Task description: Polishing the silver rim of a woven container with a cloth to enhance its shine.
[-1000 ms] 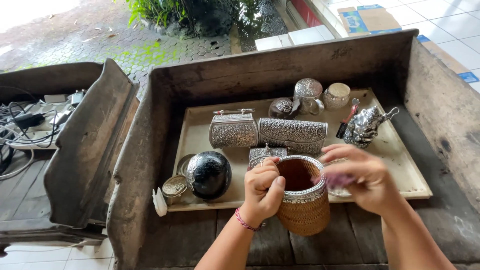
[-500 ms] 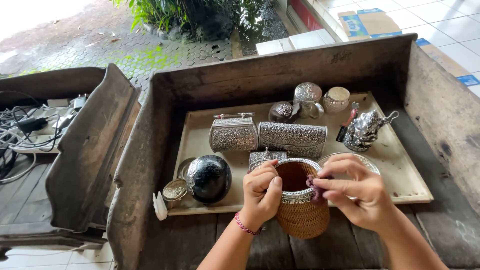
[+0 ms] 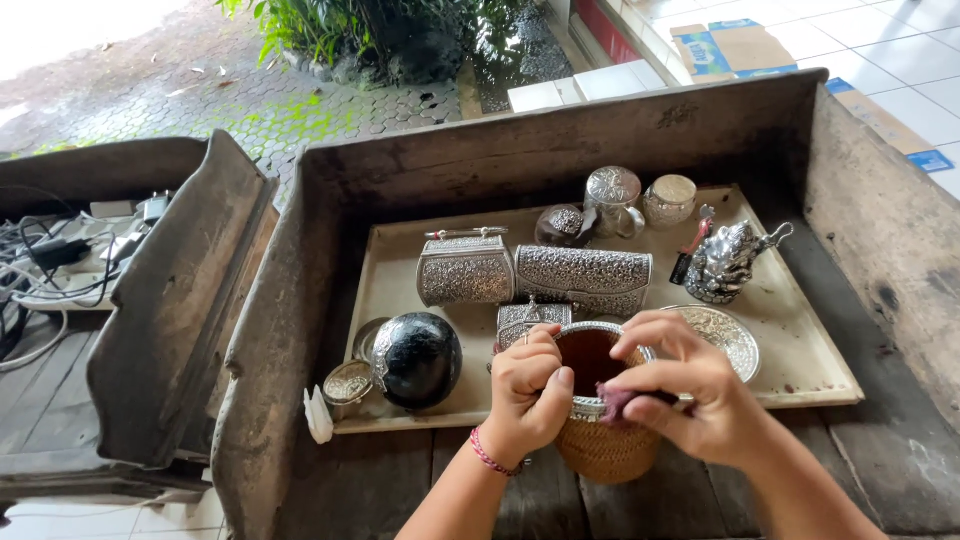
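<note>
Gripping the woven cup (image 3: 603, 440) by its left side, the left hand (image 3: 527, 388) has its thumb hooked over the silver rim and its fingers wrapped round the basketwork wall. A pink bracelet (image 3: 488, 457) circles that wrist. The right hand (image 3: 690, 395) is closed on a small purple cloth (image 3: 615, 402), pinching it between thumb and fingers and pressing it against the rim on the cup's right side. The cup stands upright at the front of a wooden trough (image 3: 560, 150), on its plank floor, just before the front edge of a cream tray (image 3: 790, 360), and its inside looks dark brown.

On the tray, behind the cup, sit two embossed silver boxes: a purse-shaped box (image 3: 465, 270) with a handle on the left and a long box (image 3: 583, 280) on the right, touching side by side. A smaller silver box (image 3: 530, 318) is partly hidden behind the left hand. To the left lies a black ball (image 3: 418, 358) with silver trim, and a small round lid (image 3: 347, 382) sits just beside it. An engraved silver dish (image 3: 722, 335) lies to the right, behind the right hand. Farther back stand two round silver jars (image 3: 640, 197) and a silver figurine (image 3: 725, 262).

Left of the trough, cables (image 3: 50, 265) lie in a tangle.
</note>
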